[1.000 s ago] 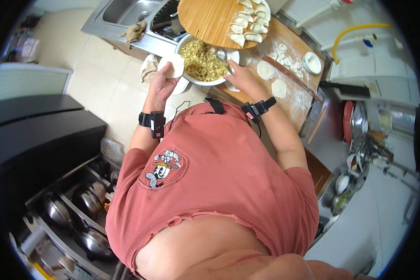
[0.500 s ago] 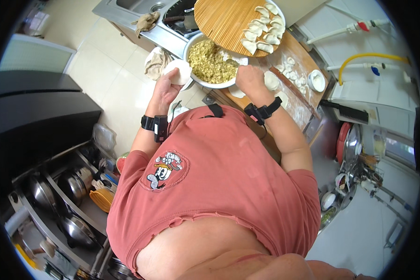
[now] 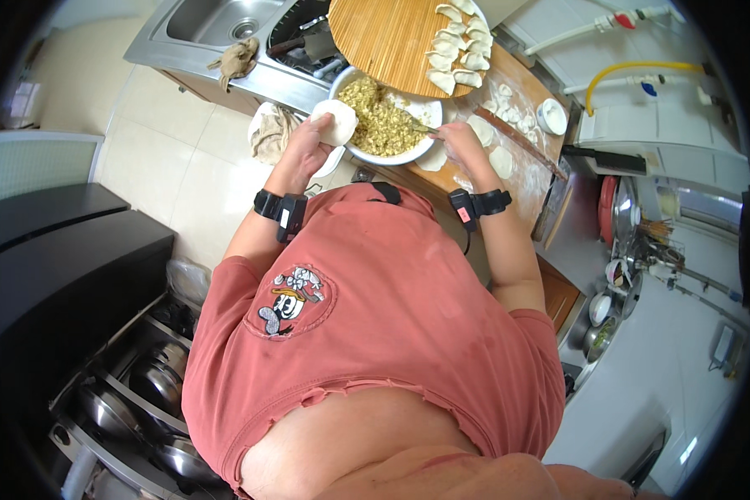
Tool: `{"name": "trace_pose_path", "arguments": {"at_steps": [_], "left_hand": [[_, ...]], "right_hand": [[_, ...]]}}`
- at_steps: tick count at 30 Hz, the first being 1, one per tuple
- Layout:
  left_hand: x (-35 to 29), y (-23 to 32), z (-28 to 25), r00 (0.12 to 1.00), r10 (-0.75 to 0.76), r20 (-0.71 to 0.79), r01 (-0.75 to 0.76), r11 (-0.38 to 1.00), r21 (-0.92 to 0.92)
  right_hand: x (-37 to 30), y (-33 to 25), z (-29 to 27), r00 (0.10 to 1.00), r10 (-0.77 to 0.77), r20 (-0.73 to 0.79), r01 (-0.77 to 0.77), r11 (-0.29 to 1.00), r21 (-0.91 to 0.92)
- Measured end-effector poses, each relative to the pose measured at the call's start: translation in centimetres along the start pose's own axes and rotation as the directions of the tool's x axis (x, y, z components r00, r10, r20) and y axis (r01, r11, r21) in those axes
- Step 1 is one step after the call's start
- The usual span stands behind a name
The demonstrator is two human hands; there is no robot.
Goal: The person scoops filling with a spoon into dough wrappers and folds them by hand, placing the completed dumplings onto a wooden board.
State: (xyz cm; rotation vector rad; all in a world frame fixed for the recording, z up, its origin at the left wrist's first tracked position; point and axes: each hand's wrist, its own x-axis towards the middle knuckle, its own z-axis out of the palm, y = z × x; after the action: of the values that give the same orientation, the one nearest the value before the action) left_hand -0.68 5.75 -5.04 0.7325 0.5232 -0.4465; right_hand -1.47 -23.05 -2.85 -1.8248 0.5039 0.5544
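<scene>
My left hand (image 3: pixel 306 143) holds a round white dumpling wrapper (image 3: pixel 338 123) by its edge, fingers beneath it, beside the bowl's left rim. In my right hand (image 3: pixel 461 143) is the handle of a spoon (image 3: pixel 419 125), whose head rests in the yellow-green chopped filling (image 3: pixel 379 132). That filling sits in a white bowl (image 3: pixel 402 159), its far side covered by a round slatted board (image 3: pixel 373 46). Folded dumplings (image 3: pixel 458 52) stand in rows on the board's right part. Flat wrappers (image 3: pixel 480 130) lie on the floured wooden worktop (image 3: pixel 525 177) beyond my right hand.
A rolling pin (image 3: pixel 521 140) crosses the worktop, near small dough pieces (image 3: pixel 504 107) and a small bowl of white powder (image 3: pixel 551 117). A cleaver (image 3: pixel 606 159) lies at the right edge. Cloths (image 3: pixel 235 62) hang by the steel sink (image 3: pixel 200 32). An open drawer of pots (image 3: pixel 112 412) is at lower left.
My right hand has shifted slightly right, and the spoon handle now shows between it and the filling. My left hand has brought the wrapper closer over the bowl's left rim. The view has shifted.
</scene>
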Motion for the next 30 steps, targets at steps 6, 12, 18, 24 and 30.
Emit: {"name": "trace_pose_path", "arguments": {"at_steps": [6,12,18,24,30], "left_hand": [[0.7,-0.8,2.0,0.999,-0.04,0.019,0.04,0.998,0.038],[2.5,-2.3,3.8,0.984,-0.171,0.039,0.174,0.981,-0.083],[2.7,-2.9,4.8,0.988,-0.151,-0.003,0.151,0.988,-0.036],[2.6,-3.1,4.2,0.992,-0.129,0.009,0.13,0.99,-0.051],[2.0,-2.7,6.6,0.98,-0.169,0.108,0.185,0.97,-0.158]], "right_hand": [[-3.1,-0.9,-0.3,0.998,-0.067,-0.002,0.065,0.973,0.222],[-3.7,-2.4,-2.0,0.992,-0.115,0.052,0.098,0.961,0.257],[-2.0,-0.9,-2.0,0.975,-0.204,-0.092,0.202,0.979,-0.027],[-2.4,-1.5,-2.8,0.981,-0.183,0.062,0.178,0.981,0.083],[-3.7,-2.9,-2.3,0.965,-0.261,0.039,0.254,0.958,0.133]]}}
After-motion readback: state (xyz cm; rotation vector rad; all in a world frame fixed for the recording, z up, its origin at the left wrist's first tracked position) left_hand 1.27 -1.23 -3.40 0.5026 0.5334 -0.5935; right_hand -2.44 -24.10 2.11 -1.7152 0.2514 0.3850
